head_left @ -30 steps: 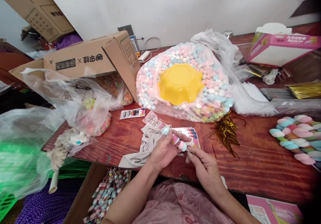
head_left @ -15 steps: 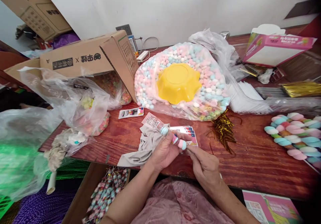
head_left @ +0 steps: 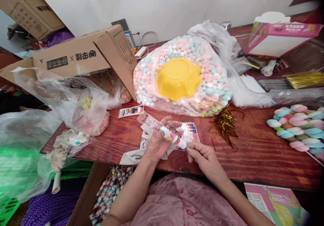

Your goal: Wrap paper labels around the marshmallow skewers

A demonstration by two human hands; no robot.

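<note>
The narrow candy packet (head_left: 167,135) lies in the left hand (head_left: 158,145), just above the near edge of the counter (head_left: 253,151). Its long axis runs slantwise, from the printed label end at upper left down to the pink and blue sweets at lower right. The left hand is curled around the middle of the packet. The right hand (head_left: 206,157) is just beside the lower end; its fingertips (head_left: 190,149) are pressed together in a pinch at that end, so this hand is nearer to the tip. What it pinches I cannot tell. Under the hands lie a grey cloth (head_left: 136,153) and a printed card (head_left: 189,133); its writing is too small to read. Behind, a yellow bowl (head_left: 178,77) rests upside down on a big bag of sweets (head_left: 215,84). The cardboard box (head_left: 83,55) shows Chinese characters upside down.
</note>
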